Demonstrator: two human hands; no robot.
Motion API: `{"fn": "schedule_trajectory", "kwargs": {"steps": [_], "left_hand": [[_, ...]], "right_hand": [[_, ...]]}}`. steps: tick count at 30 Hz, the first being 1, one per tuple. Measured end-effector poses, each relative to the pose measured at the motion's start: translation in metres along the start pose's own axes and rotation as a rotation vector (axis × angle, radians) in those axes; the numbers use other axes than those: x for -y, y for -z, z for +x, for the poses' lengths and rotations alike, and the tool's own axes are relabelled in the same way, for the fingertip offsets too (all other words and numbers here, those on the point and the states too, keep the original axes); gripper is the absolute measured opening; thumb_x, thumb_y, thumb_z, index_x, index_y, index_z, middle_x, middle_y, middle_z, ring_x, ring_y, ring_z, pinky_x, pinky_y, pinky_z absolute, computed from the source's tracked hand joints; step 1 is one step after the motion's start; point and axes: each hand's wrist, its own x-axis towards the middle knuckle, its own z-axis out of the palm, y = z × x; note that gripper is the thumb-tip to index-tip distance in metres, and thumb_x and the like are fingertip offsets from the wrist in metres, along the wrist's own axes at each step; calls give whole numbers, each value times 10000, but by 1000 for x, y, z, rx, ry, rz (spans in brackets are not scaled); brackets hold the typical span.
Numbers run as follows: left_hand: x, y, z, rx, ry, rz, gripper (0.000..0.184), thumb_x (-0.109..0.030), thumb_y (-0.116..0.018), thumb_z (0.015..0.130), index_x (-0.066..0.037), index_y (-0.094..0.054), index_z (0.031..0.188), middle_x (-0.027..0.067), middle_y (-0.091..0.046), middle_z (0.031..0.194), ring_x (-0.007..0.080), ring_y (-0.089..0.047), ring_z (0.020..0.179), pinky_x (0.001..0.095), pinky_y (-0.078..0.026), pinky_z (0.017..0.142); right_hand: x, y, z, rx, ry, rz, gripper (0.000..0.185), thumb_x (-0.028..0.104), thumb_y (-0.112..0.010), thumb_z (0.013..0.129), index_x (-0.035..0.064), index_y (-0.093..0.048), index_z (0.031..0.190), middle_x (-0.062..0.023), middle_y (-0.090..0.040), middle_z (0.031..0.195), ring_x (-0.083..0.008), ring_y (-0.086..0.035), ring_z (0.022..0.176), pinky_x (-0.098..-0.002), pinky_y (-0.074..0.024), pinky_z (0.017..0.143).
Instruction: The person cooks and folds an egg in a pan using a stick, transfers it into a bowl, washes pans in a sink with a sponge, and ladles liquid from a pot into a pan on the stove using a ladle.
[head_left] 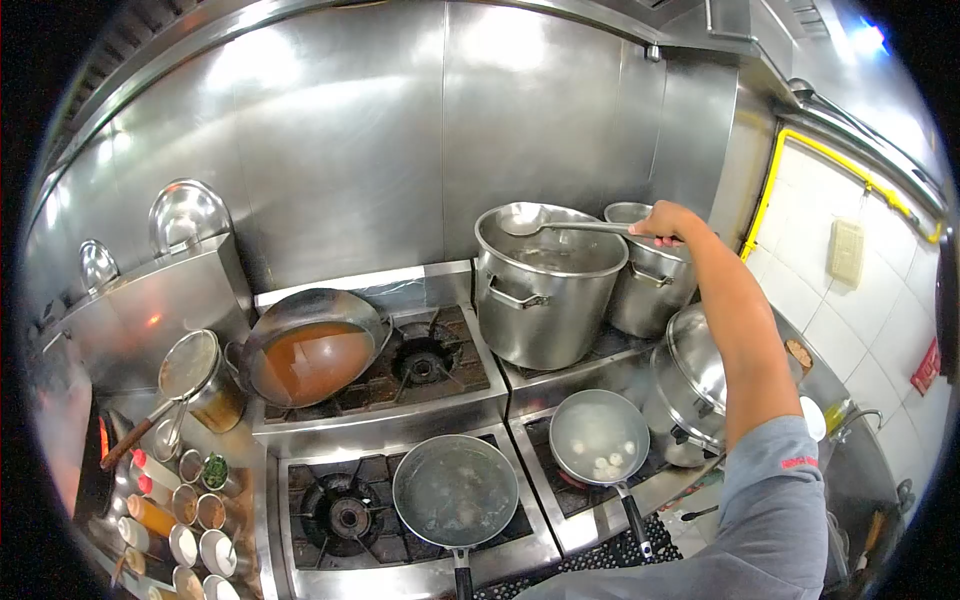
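Observation:
My right hand is closed round the handle of a metal ladle, whose bowl is over the mouth of a large steel stockpot on the back burner. A second tall pot stands just behind the hand and forearm. My left hand is outside the picture. On the front burners sit a pan of cloudy liquid with several white balls and a pan of greyish liquid.
A wok of brown-orange liquid is at the back left. Left of the stove are a strainer over a pot, squeeze bottles and small containers. A lidded steel pot stands beside my right arm.

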Motion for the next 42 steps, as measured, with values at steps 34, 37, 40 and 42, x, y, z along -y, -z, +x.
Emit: {"fn": "schedule_trajectory", "kwargs": {"steps": [34,37,40,42], "left_hand": [[72,112,102,-59,-81,-370,407,-358,-536,888,-187,-451,1248,19,-472,1243,241,-451,1113,406,-406,925],[72,111,100,-49,-75,-388,402,-367,-528,891,-193,-449,1244,19,-479,1232,242,-463,1099,406,-424,904],[74,114,107,-63,-74,-357,362,-369,-521,894,-124,-478,1156,39,-498,1119,237,-478,1039,404,-443,883],[74,115,112,-79,-58,-365,318,-362,-517,897,-78,-510,1039,50,-499,976,229,-487,966,406,-454,867]], "right_hand": [[-79,-284,-254,-196,448,-477,318,360,-696,706,125,-661,917,-102,-627,733,-288,-626,671,-384,-482,582],[-94,-301,-275,-370,562,-376,326,316,-700,700,131,-622,956,-94,-601,702,-299,-611,625,-393,-476,562],[-138,-335,-307,-181,449,-285,297,260,-682,752,100,-584,982,-120,-597,683,-317,-589,593,-403,-468,548],[-143,-338,-326,30,326,-218,283,242,-671,770,86,-577,986,-133,-598,682,-319,-588,601,-399,-467,558]]}}
